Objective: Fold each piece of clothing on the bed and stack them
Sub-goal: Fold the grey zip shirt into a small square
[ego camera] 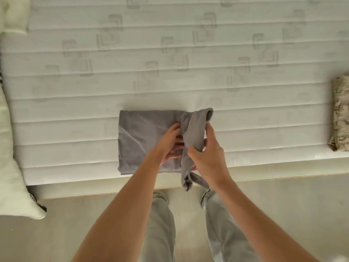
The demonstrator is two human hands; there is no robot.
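A grey garment (139,140) lies partly folded into a flat rectangle near the front edge of the bare mattress (170,72). Its right end is bunched into a raised strip, and a thin strap end hangs over the bed edge. My left hand (170,142) lies on the flat part with its fingers tucked under the raised strip. My right hand (207,154) grips that bunched strip from the right, thumb and fingers curled round it. A folded camouflage-patterned garment (340,112) sits at the right edge of the mattress.
White bedding or a pillow (11,167) hangs along the left side of the bed, with another white piece (13,14) at the top left. My legs stand on the pale floor (283,205) just in front of the bed.
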